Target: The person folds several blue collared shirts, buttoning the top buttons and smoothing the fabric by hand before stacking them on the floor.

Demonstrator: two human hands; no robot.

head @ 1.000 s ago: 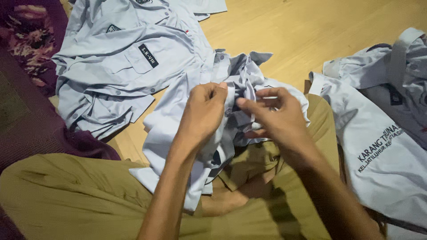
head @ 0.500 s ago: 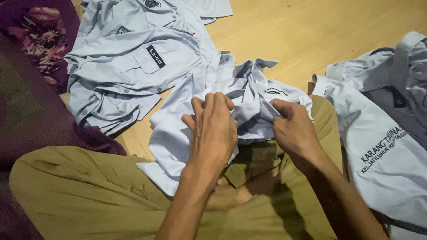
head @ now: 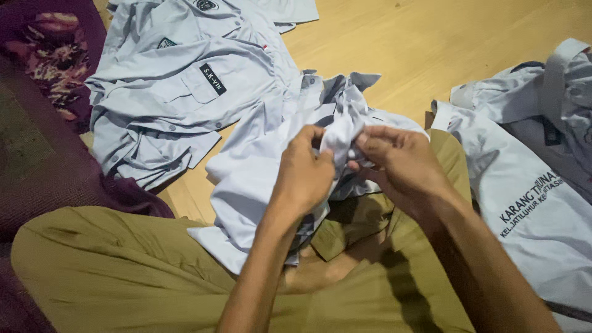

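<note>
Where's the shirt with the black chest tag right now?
In the head view, the shirt with the black tag lies spread on the wooden floor, upper left, beyond the left hand and beside the purple rug.

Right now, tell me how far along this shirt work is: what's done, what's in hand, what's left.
Nothing looks finished: no folded pile is in view. In hand: the left hand and right hand pinch a bunched part of the pale shirt on the lap. Left lying loose on the wooden floor: a crumpled grey-blue shirt at upper left and a white printed shirt at right.
</note>
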